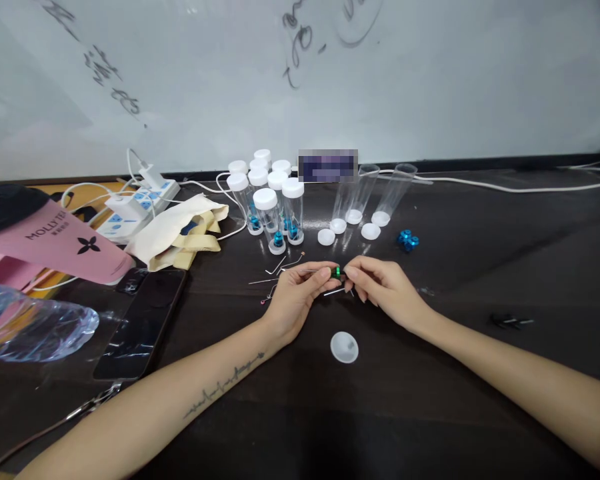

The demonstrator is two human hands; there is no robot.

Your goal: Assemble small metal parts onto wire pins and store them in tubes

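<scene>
hands are meeting low over the dark table [430, 413], sharing a green piece [336, 272] between their fingertips. the piece is looking small, shiny and metallic, roughly barrel-shaped. the left hand [297, 293] is pinching one end in a tight thumb-and-forefinger grip. the right hand [380, 283] is pinching the other end, its grip narrowed to the fingertips, possibly on a thin wire too. a white cap [344, 347] is lying between the wrists. capped tubes [275, 213] holding blue pieces are standing behind.
</scene>
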